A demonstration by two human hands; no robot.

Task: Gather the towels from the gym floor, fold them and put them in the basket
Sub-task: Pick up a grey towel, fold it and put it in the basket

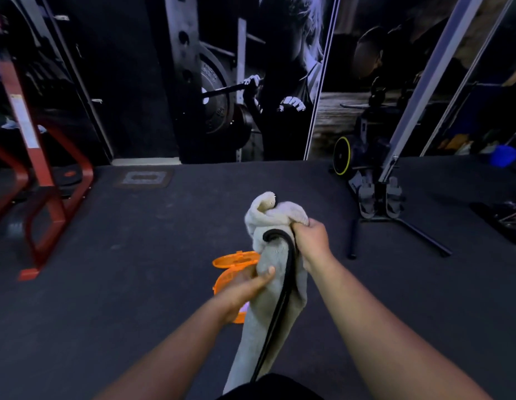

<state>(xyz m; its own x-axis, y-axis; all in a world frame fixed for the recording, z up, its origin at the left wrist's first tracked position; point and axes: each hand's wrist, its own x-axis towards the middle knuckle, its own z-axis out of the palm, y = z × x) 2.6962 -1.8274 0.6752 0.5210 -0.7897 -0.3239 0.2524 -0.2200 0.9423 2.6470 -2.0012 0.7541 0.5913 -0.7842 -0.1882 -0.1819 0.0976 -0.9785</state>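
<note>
A pale grey towel (pixel 268 295) hangs bunched in front of me, its top end curled over. My right hand (pixel 310 238) grips the towel near its top. My left hand (pixel 245 287) holds it lower down, thumb pressed on the cloth. A black cord (pixel 282 301) runs down the front of the towel from a loop near my right hand. An orange plastic basket (pixel 233 264) sits on the floor just behind my left hand, partly hidden by hand and towel.
Dark rubber gym floor (pixel 135 255) spreads around. A red machine frame (pixel 46 197) stands at the left. A black exercise machine with a yellow-rimmed wheel (pixel 341 155) and floor legs stands at the right. A wall mural is ahead; a blue bucket (pixel 504 155) is far right.
</note>
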